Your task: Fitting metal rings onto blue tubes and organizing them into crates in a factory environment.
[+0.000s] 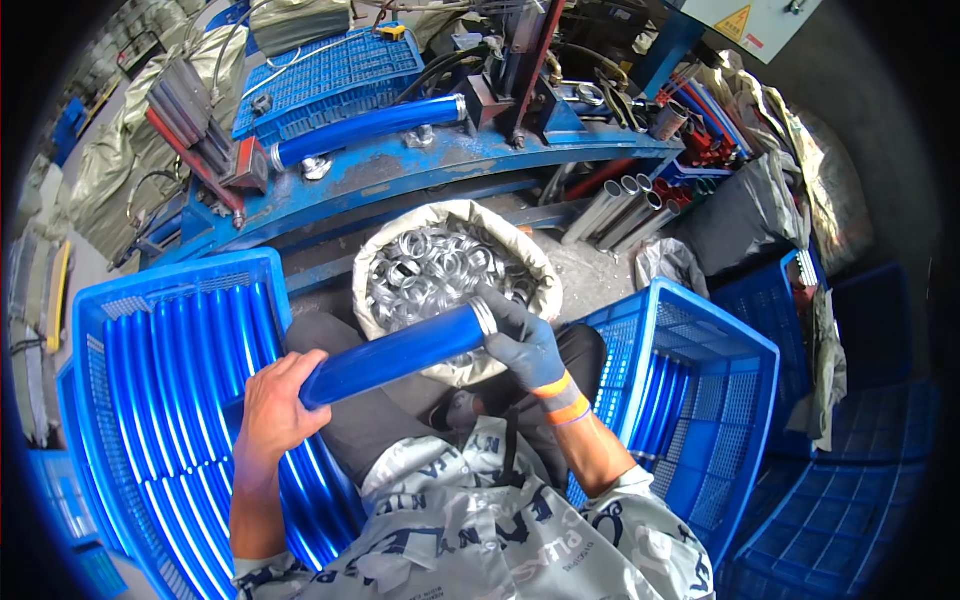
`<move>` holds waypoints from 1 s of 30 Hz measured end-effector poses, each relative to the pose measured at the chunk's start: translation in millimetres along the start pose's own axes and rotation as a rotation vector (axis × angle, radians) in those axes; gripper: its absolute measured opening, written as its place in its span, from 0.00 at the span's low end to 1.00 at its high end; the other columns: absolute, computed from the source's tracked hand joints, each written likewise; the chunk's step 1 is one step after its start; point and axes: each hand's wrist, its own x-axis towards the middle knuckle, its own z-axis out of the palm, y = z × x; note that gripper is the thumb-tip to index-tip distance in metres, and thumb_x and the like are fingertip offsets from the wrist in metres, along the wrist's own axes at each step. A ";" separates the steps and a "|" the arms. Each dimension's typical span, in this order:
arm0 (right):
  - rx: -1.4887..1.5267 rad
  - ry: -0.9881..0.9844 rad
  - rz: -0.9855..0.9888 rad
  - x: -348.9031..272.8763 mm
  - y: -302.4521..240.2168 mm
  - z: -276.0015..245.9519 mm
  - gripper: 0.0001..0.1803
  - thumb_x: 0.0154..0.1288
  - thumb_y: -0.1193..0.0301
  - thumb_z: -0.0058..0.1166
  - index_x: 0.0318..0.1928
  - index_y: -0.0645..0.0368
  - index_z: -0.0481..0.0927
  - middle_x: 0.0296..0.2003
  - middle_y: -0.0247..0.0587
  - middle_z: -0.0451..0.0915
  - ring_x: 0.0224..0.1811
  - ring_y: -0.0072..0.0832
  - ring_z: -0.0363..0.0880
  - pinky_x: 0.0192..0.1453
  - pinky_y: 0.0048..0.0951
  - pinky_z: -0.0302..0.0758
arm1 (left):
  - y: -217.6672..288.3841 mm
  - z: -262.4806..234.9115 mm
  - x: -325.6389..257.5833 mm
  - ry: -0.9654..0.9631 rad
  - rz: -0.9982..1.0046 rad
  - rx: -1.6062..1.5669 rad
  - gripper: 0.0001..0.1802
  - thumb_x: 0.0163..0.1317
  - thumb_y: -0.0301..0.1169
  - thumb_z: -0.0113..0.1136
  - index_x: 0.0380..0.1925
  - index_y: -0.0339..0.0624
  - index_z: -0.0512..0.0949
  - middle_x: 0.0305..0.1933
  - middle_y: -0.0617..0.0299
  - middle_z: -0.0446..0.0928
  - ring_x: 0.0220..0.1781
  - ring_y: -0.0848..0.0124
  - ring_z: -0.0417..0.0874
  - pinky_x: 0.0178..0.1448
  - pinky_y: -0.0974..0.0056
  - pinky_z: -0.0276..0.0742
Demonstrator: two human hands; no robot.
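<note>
Left fingers (pixel 298 367) and gloved right fingers (pixel 506 314) curl closed around a blue tube (pixel 400 350); lettering (pixel 568 538) marks the shirt (pixel 480 500).

Top right, a pale box (pixel 776 28) with a yellow warning triangle (pixel 734 21); below, a dark sack (pixel 745 215) near silver pipes (pixel 597 213).

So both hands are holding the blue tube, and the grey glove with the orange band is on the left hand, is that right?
Not quite: the head view shows the grey glove with the orange band on the right hand; the left hand is bare. Both are holding the blue tube.
</note>
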 end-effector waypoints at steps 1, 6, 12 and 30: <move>0.011 -0.001 0.035 1.6 2.3 -0.1 0.44 0.76 0.84 0.65 0.89 0.72 0.65 0.83 0.46 0.75 0.81 0.30 0.77 0.88 0.35 0.70 | -1.1 3.0 0.2 0.017 0.022 0.043 0.33 0.46 0.27 0.77 0.58 0.41 0.88 0.44 0.50 0.89 0.47 0.46 0.92 0.54 0.47 0.87; 0.072 -0.073 -0.125 37.1 27.8 -14.3 0.44 0.78 0.83 0.62 0.90 0.69 0.62 0.85 0.50 0.73 0.82 0.35 0.78 0.89 0.41 0.72 | -7.2 29.2 -9.4 0.120 -0.065 0.011 0.32 0.50 0.28 0.81 0.59 0.41 0.88 0.46 0.50 0.89 0.48 0.49 0.94 0.55 0.51 0.89; -0.252 -0.016 0.100 148.7 113.5 -52.1 0.43 0.78 0.58 0.77 0.83 0.66 0.76 0.79 0.57 0.80 0.73 0.42 0.87 0.80 0.39 0.81 | -39.4 54.0 -46.7 0.413 -0.307 -0.953 0.41 0.64 0.38 0.85 0.72 0.30 0.77 0.60 0.54 0.87 0.61 0.65 0.89 0.67 0.57 0.84; -1.614 -0.154 -0.432 109.6 148.4 -67.6 0.17 0.67 0.51 0.78 0.49 0.45 0.97 0.81 0.53 0.77 0.84 0.53 0.74 0.90 0.63 0.62 | -29.4 130.1 -17.4 0.709 -0.348 -1.847 0.28 0.85 0.45 0.67 0.75 0.42 0.78 0.74 0.41 0.85 0.73 0.53 0.89 0.60 0.56 0.88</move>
